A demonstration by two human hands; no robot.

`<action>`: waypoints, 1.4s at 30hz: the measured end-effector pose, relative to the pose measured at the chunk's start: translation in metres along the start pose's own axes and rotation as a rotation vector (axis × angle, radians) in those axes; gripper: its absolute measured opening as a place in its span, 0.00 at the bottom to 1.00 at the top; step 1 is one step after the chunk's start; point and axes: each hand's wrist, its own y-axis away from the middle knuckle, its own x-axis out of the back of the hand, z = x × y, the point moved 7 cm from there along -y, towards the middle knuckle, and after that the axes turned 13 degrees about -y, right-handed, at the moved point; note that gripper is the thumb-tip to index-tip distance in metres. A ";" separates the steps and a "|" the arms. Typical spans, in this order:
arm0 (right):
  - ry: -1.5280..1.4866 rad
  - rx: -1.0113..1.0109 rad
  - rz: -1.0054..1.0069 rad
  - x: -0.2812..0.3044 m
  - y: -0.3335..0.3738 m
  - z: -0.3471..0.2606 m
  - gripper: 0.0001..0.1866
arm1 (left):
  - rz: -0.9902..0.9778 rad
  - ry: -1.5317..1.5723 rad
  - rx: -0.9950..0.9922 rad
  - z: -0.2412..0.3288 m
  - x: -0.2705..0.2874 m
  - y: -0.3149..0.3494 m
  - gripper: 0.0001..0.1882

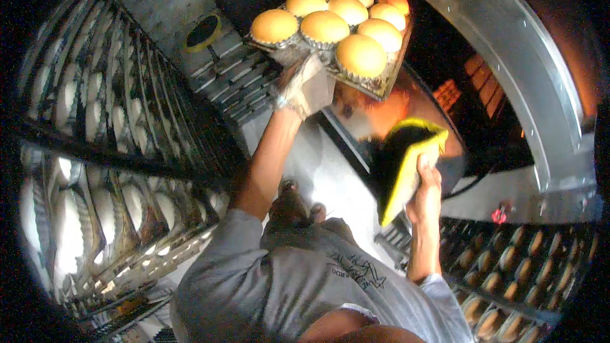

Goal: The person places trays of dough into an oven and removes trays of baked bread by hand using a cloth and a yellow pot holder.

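Tray of golden buns, held just beyond my left fingers and farther from my body than my right. About twelve buns show, domed and set in rows in fluted cups; those at the far end take on a deeper orange. My left hand wears a pale cloth mitt and is closed on the near edge of the tray; my fingertips are hidden by cloth and metal.

My right hand lies nearer to me and well to the right of the left one, its fingers clamped around a pad with a yellow edge, one dark face and one pale face. The pad stands tilted, apart from the tray.

Between my two sets of fingers, a shiny panel carries an orange glow. Beyond my right fingers is a dark opening with orange-lit patches, bordered by a curved metal frame. To their right, a small red object shows; below it, a rack carries browned pieces. Far left of my left fingers, a tall rack holds pale rounds in fluted tins. Bright floor lies beneath my forearms.
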 end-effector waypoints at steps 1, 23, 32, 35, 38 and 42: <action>-0.039 -0.022 -0.001 0.005 0.010 0.011 0.21 | 0.059 0.181 0.059 0.008 0.020 0.028 0.07; -0.065 -0.078 0.101 0.118 0.254 0.098 0.13 | -0.234 0.652 0.180 -0.057 0.242 0.289 0.16; 0.028 -0.137 0.043 0.182 0.400 0.141 0.19 | -0.403 1.126 0.062 -0.005 0.249 0.501 0.15; 0.051 -0.157 0.008 0.212 0.458 0.155 0.22 | -0.407 1.128 0.092 0.005 0.280 0.574 0.17; -0.018 -0.191 0.044 0.253 0.524 0.170 0.23 | -0.528 1.272 0.205 0.025 0.315 0.646 0.19; 0.001 -0.212 0.178 0.315 0.603 0.185 0.23 | -0.768 1.585 0.309 0.076 0.356 0.713 0.23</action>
